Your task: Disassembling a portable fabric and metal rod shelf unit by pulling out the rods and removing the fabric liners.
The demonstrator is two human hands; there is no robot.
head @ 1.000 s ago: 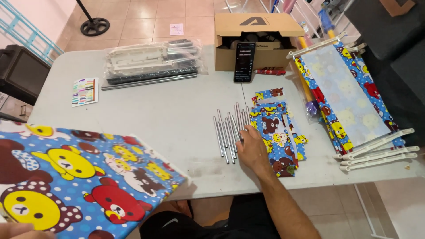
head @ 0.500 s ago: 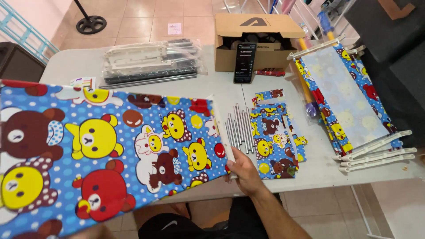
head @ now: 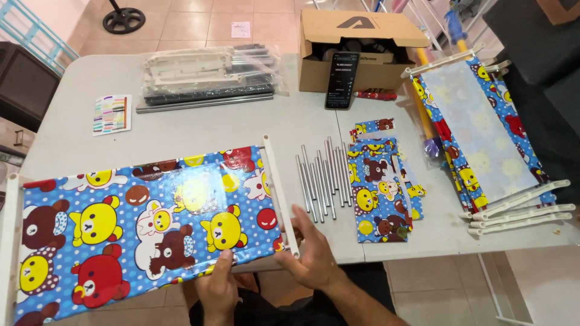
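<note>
A blue fabric panel [head: 151, 217] printed with cartoon bears lies flat on the grey table [head: 181, 130], stretched between a white plastic bar at its left end [head: 9, 241] and another at its right end [head: 275, 181]. My left hand [head: 216, 290] pinches the panel's near edge at the table's front. My right hand [head: 311, 253] grips the near end of the right bar, fingers spread over it. Just right of that bar lies a row of several short metal rods [head: 323, 178], untouched.
Right of the rods sits a stack of folded bear-print panels [head: 380, 187], then assembled panels with white bars [head: 477, 133]. At the back are an open cardboard box [head: 362, 66], a phone [head: 342, 81] leaning on it, a bag of parts [head: 205, 75] and a sticker sheet [head: 112, 113].
The bear panel came in from the left and now lies flat on the table. My right hand left the rods and took the panel's right bar; my left hand came to its near edge.
</note>
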